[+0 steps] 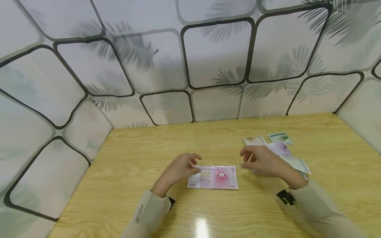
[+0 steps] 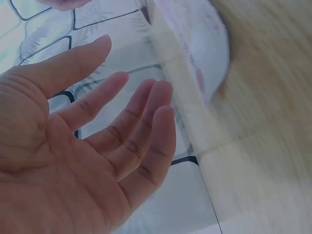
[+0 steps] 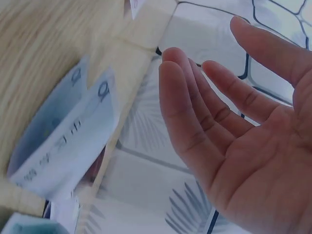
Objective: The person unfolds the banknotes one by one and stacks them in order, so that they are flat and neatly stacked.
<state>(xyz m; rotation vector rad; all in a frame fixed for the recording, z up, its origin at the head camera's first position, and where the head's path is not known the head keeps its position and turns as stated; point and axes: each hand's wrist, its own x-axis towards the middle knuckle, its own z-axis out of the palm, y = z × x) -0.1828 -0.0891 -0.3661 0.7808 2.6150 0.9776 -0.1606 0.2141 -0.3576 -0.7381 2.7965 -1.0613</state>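
Note:
A pink banknote (image 1: 221, 181) lies flat on the wooden table, lengthwise across the space between the two hands. My left hand (image 1: 181, 168) hovers over its left end, fingers loosely bent. In the left wrist view the left hand (image 2: 97, 141) holds nothing, and a curved edge of the pink banknote (image 2: 207, 53) shows beyond the fingertips. My right hand (image 1: 263, 162) is just right of the note and partly covers a loose group of other notes. Nothing is between the fingers of the right hand (image 3: 229, 126) in the right wrist view.
The group at right includes a brownish note (image 1: 255, 140), a green note (image 1: 281, 138), a purple note (image 1: 279, 148) and a pale note (image 1: 297, 163). A bluish note (image 3: 63, 151) stands bent up there. Patterned walls (image 1: 217, 56) border the table (image 1: 143, 145).

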